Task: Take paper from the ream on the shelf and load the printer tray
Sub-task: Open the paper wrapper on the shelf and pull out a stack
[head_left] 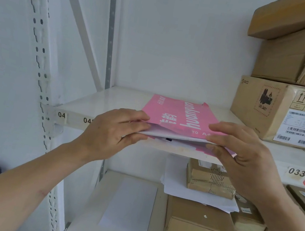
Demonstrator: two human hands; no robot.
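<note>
Above, we see pink ream (180, 116) flat at front edge of white shelf (92, 102). Our left hand (112, 130) and right hand (243, 151) pinch white sheets (174, 135) at open wrapper mouth, fingers narrow, thumbs on top. Cardboard boxes (282, 111) right.

Pink-wrapped ream (180, 116) laid flat at shelf (96, 103) front edge, wrapper torn open, white sheets (166, 134) exposed w/in.
</note>
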